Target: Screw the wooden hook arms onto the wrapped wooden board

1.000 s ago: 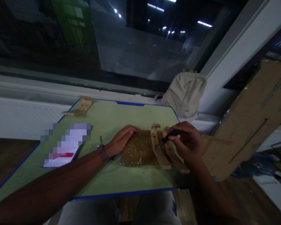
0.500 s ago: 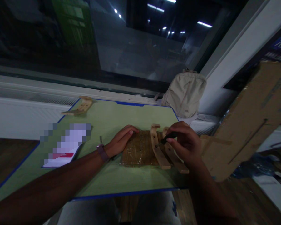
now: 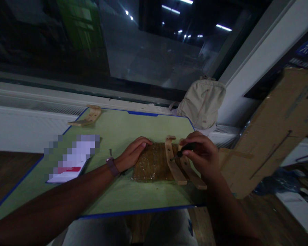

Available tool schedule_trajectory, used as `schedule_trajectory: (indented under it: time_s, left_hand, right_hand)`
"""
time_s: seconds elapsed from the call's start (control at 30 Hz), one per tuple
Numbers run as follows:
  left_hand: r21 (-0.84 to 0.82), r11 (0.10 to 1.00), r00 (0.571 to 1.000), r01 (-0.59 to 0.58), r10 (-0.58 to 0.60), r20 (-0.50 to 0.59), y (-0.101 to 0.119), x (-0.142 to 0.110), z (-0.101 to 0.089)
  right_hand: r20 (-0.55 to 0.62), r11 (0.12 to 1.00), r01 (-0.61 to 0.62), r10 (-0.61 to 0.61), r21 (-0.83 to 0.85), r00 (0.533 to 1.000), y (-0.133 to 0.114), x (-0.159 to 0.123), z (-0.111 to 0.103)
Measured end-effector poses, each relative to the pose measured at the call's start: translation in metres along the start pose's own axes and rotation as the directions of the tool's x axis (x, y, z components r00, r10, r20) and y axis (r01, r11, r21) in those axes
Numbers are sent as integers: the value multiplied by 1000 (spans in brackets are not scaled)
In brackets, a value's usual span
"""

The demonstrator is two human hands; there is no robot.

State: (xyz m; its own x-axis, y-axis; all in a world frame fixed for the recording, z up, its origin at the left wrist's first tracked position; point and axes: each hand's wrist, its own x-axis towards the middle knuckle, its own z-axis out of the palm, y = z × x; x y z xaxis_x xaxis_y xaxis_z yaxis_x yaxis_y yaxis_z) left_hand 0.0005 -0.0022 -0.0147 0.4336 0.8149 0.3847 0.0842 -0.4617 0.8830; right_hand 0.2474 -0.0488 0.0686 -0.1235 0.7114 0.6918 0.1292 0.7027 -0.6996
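Observation:
A brown wooden board [image 3: 150,165], covered in clear plastic film, lies on the green tabletop. My left hand [image 3: 133,153] is closed around its far left corner. Two curved wooden strips with holes lie across the board's right side: a left strip [image 3: 176,172] and a right strip [image 3: 195,179]. Between the fingers and thumb of my right hand [image 3: 204,152] is a small screwdriver [image 3: 187,148] with a black handle. Its tip meets the left strip near a hole; whether a screw sits there is too small to tell.
A bent wooden piece [image 3: 88,118] rests at the table's far left corner. On the left lies a partly blurred phone-like item [image 3: 66,176], with a small screw or bolt [image 3: 110,151] near my left wrist. A backpack [image 3: 204,102] and a large cardboard box [image 3: 274,136] stand beyond the right side.
My right hand and the screwdriver's handle have shifted very slightly, with the tip at the same spot. The left hand, board and strips look unmoved.

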Motion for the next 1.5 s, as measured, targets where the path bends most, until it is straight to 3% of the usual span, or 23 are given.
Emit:
schedule_trajectory:
  time_s: [0.1,0.17,0.3,0.37,0.47,0.6,0.7,0.8,0.93,1.07,1.2,1.3,1.4,1.5]
  left_hand:
    - [-4,1000,1000,5,-5,1,1,0,0]
    - [-6,1000,1000,1,-1,3,1,0,0]
    - [-19,1000,1000,-6,6,3,-2,0,0]
    - [-25,1000,1000,-3,3,3,-3,0,0]
    - [-19,1000,1000,8,-8,9,-3,0,0]
    - [-9,1000,1000,14,-14,14,-1,0,-1]
    - [-7,1000,1000,23,-22,14,0,0,-1]
    - [-10,1000,1000,20,-20,10,0,-1,-1]
    - [-7,1000,1000,15,-15,-1,-1,-1,0]
    - [-2,1000,1000,15,-15,5,-1,-1,-1]
    - [-10,1000,1000,14,-14,2,0,-1,0]
    - [-16,1000,1000,17,-17,-2,1,0,0]
    - [-11,1000,1000,17,-17,-4,0,0,0]
    - [-8,1000,1000,11,-11,-5,-2,0,0]
  right_hand:
    - [139,988,106,-90,-110,986,-3,3,1]
    - [187,988,93,-69,-123,980,-5,3,1]
    - [123,998,-53,55,-19,991,-7,1,1]
    - [64,997,-63,60,36,996,-5,0,0]
    - [54,999,32,-32,9,998,-1,0,-1]
    - [172,986,139,-123,-89,977,-3,2,-1]
    - [190,998,47,-39,-37,981,-7,1,-1]
    - [131,997,-59,53,41,990,-7,-1,-2]
    - [61,999,6,-8,36,998,-3,-1,-3]
    - [132,994,96,-89,-47,987,-2,2,-3]
    - [219,999,-31,26,18,975,-7,-2,-4]
    - [165,993,-108,98,54,981,-7,-5,-5]
    - [35,999,14,-13,-47,999,-3,-4,-6]
    - [84,961,185,-171,-205,982,0,2,-6]
